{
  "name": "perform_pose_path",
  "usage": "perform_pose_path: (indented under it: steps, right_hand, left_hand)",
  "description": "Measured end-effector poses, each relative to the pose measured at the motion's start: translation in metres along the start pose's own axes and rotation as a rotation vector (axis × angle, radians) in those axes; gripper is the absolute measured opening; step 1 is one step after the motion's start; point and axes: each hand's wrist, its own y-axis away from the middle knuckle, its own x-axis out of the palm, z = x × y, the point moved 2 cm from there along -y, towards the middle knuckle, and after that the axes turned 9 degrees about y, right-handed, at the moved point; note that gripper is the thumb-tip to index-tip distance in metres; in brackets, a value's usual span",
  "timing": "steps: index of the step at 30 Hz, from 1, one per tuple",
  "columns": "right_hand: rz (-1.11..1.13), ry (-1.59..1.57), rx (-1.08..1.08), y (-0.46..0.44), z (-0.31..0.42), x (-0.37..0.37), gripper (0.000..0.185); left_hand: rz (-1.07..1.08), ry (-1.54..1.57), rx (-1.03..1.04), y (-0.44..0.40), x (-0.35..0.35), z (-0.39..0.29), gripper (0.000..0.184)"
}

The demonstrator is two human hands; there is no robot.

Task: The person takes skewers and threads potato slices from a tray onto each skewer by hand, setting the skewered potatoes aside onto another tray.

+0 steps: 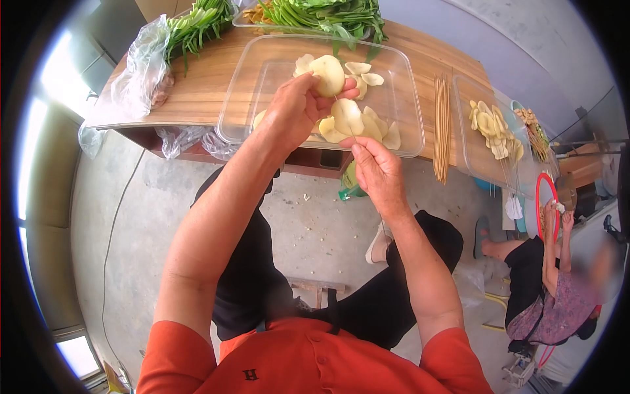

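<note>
My left hand point(294, 105) is closed on a round, pale potato slice point(328, 75), held up over a clear plastic tray point(224, 118). In my right hand point(378, 172) a thin skewer point(354, 136) is pinched between thumb and fingers. The skewer's upper end reaches toward the slice in my left hand; whether it has pierced that slice I cannot tell. Loose potato slices point(392, 136) lie in the tray just past my right fingertips, and a few thin slices point(373, 79) sit farther back in it.
A bundle of wooden skewers point(441, 131) lies right of the tray. Beyond it, another clear tray point(464, 125) holds skewered slices point(492, 128). Leafy greens point(321, 16) and a plastic bag point(141, 72) are at the back and left. A seated person point(551, 289) works at the right.
</note>
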Motion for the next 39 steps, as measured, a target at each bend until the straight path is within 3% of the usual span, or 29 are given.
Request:
perform_pose_path:
  steps: [8, 22, 35, 39]
  right_hand:
    - [-0.006, -0.035, 0.033, 0.001, 0.000, -0.002, 0.024]
    - [0.149, -0.488, 0.191, 0.000, 0.001, -0.003, 0.025]
    - [0.144, -0.357, 0.187, 0.001, 0.007, -0.004, 0.026]
    - [0.108, -0.075, 0.111, 0.003, 0.004, 0.000, 0.027]
  left_hand:
    - [-0.017, -0.006, -0.052, -0.004, -0.002, 0.004, 0.039]
    - [-0.007, -0.070, -0.062, -0.004, -0.006, 0.012, 0.038]
    - [-0.026, -0.048, -0.021, -0.002, -0.005, 0.015, 0.038]
    - [-0.086, -0.070, 0.033, -0.003, -0.008, 0.008, 0.039]
